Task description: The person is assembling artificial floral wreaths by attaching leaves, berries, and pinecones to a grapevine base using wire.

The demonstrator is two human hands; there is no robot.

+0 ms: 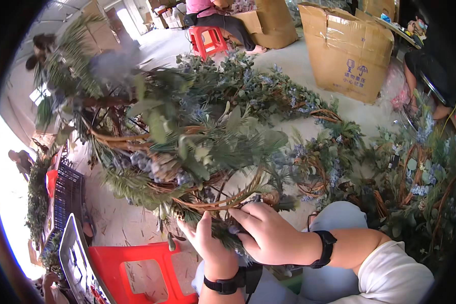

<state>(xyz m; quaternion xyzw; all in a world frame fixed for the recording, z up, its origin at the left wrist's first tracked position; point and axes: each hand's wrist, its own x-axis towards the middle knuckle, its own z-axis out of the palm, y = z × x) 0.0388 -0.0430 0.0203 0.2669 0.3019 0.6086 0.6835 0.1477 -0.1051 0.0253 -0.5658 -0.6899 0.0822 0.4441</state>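
A large wreath (202,152) of artificial greenery fills the middle of the view, tilted up in front of me. Brown vine twigs form its ring, with pine needles, eucalyptus-like leaves, blue berries and a pinecone (165,167) on it. Its upper left part is blurred. My left hand (213,248) grips the near, lower edge from below, thumb upright against the sprigs. Just to its right, my right hand (278,235) is closed on the same edge, fingers at the twig ring. Leaves partly hide the fingertips of both hands.
More wreaths (415,182) lie on the floor ahead and right. A red plastic stool (106,258) and a grey tray (78,253) stand at lower left, a dark crate (68,192) beyond. Farther off are a big cardboard box (344,55) and a person seated on a red stool (207,40).
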